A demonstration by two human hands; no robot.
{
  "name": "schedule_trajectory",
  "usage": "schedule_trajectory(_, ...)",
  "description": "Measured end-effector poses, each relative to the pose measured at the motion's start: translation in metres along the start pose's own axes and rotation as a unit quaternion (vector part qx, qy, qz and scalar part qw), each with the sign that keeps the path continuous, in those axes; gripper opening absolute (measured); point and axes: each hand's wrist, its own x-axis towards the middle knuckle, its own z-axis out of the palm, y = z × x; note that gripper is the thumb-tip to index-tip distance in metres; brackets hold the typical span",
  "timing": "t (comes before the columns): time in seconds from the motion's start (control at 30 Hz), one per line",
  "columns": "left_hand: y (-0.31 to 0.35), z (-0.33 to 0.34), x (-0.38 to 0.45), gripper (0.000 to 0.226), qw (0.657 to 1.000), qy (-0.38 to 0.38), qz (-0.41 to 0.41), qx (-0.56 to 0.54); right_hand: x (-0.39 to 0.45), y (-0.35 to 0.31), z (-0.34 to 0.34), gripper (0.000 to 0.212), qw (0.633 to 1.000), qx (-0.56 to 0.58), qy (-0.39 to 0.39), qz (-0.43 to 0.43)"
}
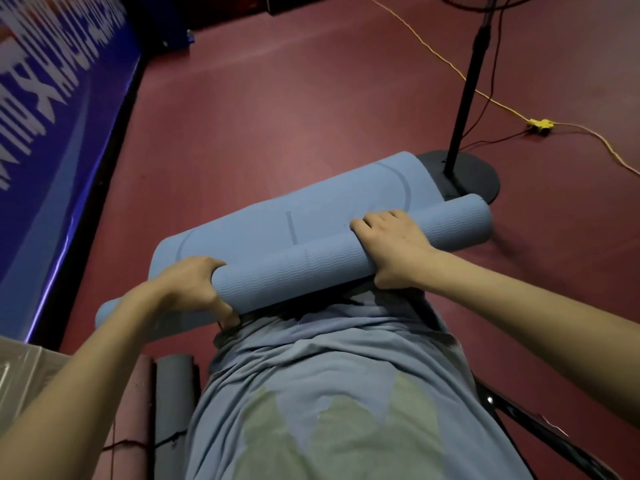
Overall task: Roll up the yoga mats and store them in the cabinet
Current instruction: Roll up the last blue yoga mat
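Your left hand [194, 289] grips rolled part of blue yoga mat [311, 261] near its left end, fingers curled over top, thumb underneath. Your right hand [394, 251] grips same roll toward right end, fingers wrapped over. Mat mostly rolled, short flat section lying on red floor [277, 98] beyond roll. Fan stand [464, 171] just beside mat's far right corner. Yellow cord [491, 98] trails behind. Rolled grey mat [173, 393] and dark red mat [143, 382] lie lower left.

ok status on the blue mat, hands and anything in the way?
Left hand and right hand both grip the blue mat. Mostly rolled, short flat tail ahead. Fan base touches the far corner.
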Motion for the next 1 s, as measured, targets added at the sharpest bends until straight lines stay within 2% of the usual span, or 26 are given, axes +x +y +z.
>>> schedule_trajectory(0.13, 0.001, 0.002, -0.003, 0.064, 0.999, 0.021, -0.003, -0.031, 0.028, 0.013, -0.017, 0.059, 0.996, 0.01, -0.087, -0.011)
schedule_trajectory(0.23, 0.004, 0.013, -0.012, 0.064, 0.997, 0.073, 0.014, -0.012, 0.038, 0.017, -0.025, 0.06, 0.992, 0.012, -0.127, -0.012)
schedule_trajectory(0.47, 0.007, 0.032, -0.015, 0.107, 0.98, 0.188, 0.007, 0.057, 0.06, 0.019, -0.044, 0.084, 0.968, 0.048, -0.246, 0.014)
schedule_trajectory(0.6, 0.014, 0.039, -0.015, 0.128, 0.973, 0.221, 0.004, 0.069, 0.07, 0.023, -0.048, 0.086, 0.954, 0.072, -0.292, 0.011)
schedule_trajectory(0.77, 0.011, 0.038, -0.003, 0.138, 0.969, 0.225, 0.009, 0.099, 0.076, 0.023, -0.054, 0.092, 0.948, 0.098, -0.302, 0.018)
schedule_trajectory(0.83, 0.01, 0.033, 0.002, 0.126, 0.968, 0.223, 0.013, 0.117, 0.071, 0.021, -0.05, 0.1, 0.955, 0.085, -0.283, 0.023)
schedule_trajectory(0.9, 0.01, 0.026, 0.004, 0.11, 0.966, 0.216, 0.014, 0.143, 0.063, 0.019, -0.035, 0.103, 0.972, 0.039, -0.23, 0.009)
schedule_trajectory(1.0, 0.011, 0.013, 0.01, 0.1, 0.968, 0.183, 0.029, 0.167, 0.051, 0.016, -0.024, 0.084, 0.988, -0.012, -0.153, -0.027)
